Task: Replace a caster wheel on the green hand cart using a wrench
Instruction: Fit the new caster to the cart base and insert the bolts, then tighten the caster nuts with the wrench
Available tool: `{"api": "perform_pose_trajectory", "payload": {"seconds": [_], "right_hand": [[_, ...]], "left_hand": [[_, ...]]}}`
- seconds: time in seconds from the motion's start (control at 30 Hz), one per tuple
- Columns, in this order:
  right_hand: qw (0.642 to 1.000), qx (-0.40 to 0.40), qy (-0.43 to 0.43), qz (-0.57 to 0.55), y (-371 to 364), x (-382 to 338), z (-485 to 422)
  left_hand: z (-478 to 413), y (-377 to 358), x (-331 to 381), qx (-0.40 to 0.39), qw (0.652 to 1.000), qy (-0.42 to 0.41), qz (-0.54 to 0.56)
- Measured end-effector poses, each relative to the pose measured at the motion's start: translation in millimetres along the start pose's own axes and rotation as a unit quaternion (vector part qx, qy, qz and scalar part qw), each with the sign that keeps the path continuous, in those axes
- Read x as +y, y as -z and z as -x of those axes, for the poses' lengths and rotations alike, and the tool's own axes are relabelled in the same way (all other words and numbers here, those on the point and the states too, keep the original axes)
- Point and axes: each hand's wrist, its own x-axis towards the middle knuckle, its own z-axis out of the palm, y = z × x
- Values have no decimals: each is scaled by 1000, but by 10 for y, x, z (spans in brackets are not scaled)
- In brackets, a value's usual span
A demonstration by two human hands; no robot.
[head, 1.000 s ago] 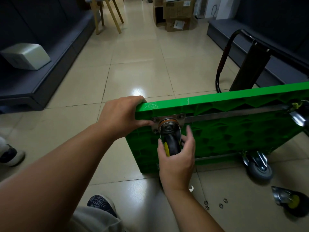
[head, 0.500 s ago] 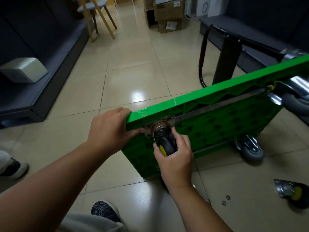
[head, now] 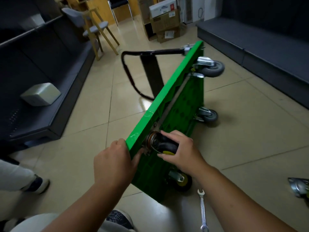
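**A:** What has changed in the last second?

**B:** Starting nearest: the wrench is now in view, flat on the floor just inside the right forearm, with nothing touching it. The grips are the same. The left hand still curls over the near top corner of the cart, thumb on the underside. The right hand still wraps the caster, fingers over the tyre. The cart's top edge ran across the view; now it runs away from the hands, up and to the right. Either the cart pivoted or the head turned, I can't separate the two.

**A:** What does that mean for the job?

**B:** My read is that the caster is held against its corner by hand only. I can't tell if any fasteners are in. With the wrench idle, tightening hasn't started.

**A:** How does the caster look?

**B:** Black tyre, yellow hub, steel fork, brownish swivel ring pressed against the green ribbed underside. It lies sideways, wheel pointing out toward the right palm.

**A:** And the rest?

**B:** The cart stands on its long edge. A matching lower caster sits under the right wrist, by the floor. A loose caster lies well right of the forearm, cropped, likely the old one. Two grey casters are at the far end. Furthest out, the handle sticks out left of that end.
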Motion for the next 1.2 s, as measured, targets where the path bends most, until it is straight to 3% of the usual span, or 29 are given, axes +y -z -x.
{"api": "perform_pose_trajectory", "payload": {"seconds": [0.17,0.23,0.3,0.37,0.77,1.0,1.1,1.2], "right_hand": [[995,-61,45,65,368,43,-190],[992,-75,51,82,493,67,-254],[988,-98,58,108,578,87,-320],[984,-119,63,117,629,118,-366],[984,-127,85,90,741,302,-482],[991,-18,78,109,824,517,-459],[996,68,28,50,796,699,-282],[989,138,-49,9,743,1071,-18]], "left_hand": [[-139,291,237,-146,989,3,18],[-382,406,309,-239,962,21,131],[-582,421,408,-286,900,48,325],[-686,349,520,-276,857,57,432],[-849,170,658,-225,868,48,440],[-871,202,807,-204,847,46,489],[-840,182,861,-245,829,2,503],[-815,189,922,-239,846,-24,477]]}}
